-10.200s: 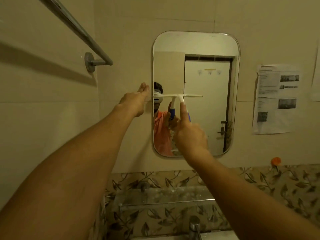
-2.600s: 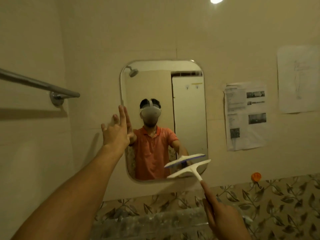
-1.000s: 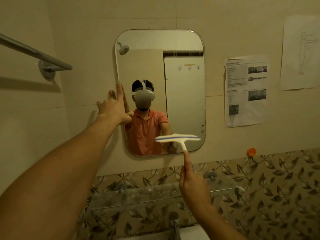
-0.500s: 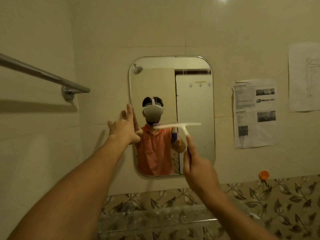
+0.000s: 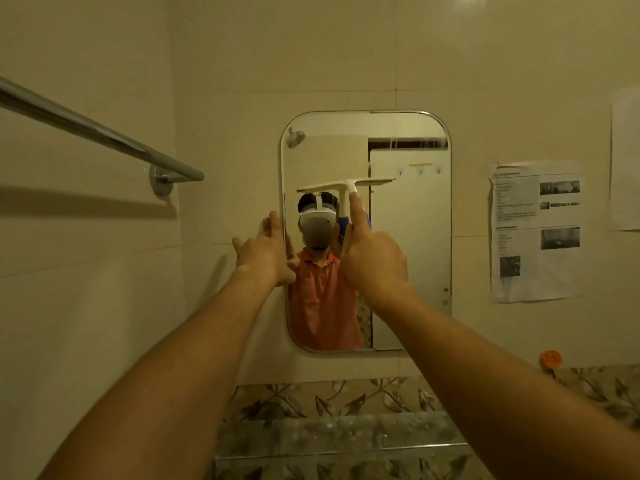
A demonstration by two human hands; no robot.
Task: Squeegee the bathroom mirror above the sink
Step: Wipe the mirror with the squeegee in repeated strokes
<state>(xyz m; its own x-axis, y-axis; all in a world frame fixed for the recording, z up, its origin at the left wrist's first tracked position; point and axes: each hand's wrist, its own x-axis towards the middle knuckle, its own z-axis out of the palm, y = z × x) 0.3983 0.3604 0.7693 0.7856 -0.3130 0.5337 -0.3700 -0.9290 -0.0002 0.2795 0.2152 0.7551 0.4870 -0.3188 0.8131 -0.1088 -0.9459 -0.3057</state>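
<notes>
A rounded rectangular mirror [image 5: 408, 258] hangs on the beige tiled wall. My right hand [image 5: 372, 258] grips the handle of a white squeegee [image 5: 344, 185], index finger stretched along the handle. The blade lies level across the mirror's upper left part, above the reflected headset. My left hand [image 5: 266, 249] rests with straight fingers on the wall at the mirror's left edge, about mid-height.
A metal towel bar [image 5: 104, 136] juts out from the left wall. Printed paper sheets [image 5: 535, 230] are stuck to the wall right of the mirror, with an orange hook [image 5: 550, 358] below them. A glass shelf [image 5: 339, 434] runs under the mirror over leaf-patterned tiles.
My right hand has lifted the squeegee from the mirror's lower part up to its upper part, blade level. My left hand has stayed at the mirror's left edge.
</notes>
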